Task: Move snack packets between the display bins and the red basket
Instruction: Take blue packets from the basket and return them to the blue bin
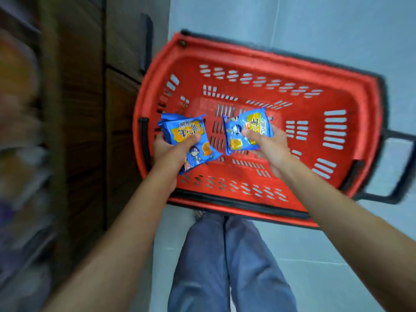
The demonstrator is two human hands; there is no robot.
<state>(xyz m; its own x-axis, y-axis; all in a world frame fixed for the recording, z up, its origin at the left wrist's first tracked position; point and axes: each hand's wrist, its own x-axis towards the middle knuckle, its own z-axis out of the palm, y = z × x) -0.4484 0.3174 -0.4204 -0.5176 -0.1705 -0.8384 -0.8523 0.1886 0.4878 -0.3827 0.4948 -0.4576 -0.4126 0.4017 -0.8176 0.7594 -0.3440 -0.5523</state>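
Observation:
The red basket [258, 64] stands on the floor in front of me, its slotted bottom bare. My left hand [171, 152] grips a small stack of blue snack packets [186, 134] over the basket's left side, thumb on top. Over the middle of the basket, my right hand [267, 147] holds another blue snack packet [245, 131], pinched between thumb and fingers. Both sets of packets are in the air above the basket's bottom. The display bins [20, 131] are a blur at the far left.
A dark wooden cabinet [90, 109] runs along the left, close to the basket. The basket's black handle [396, 165] sticks out at the right. Pale floor tiles [315, 23] surround the basket. My legs in blue jeans [225, 266] are just below it.

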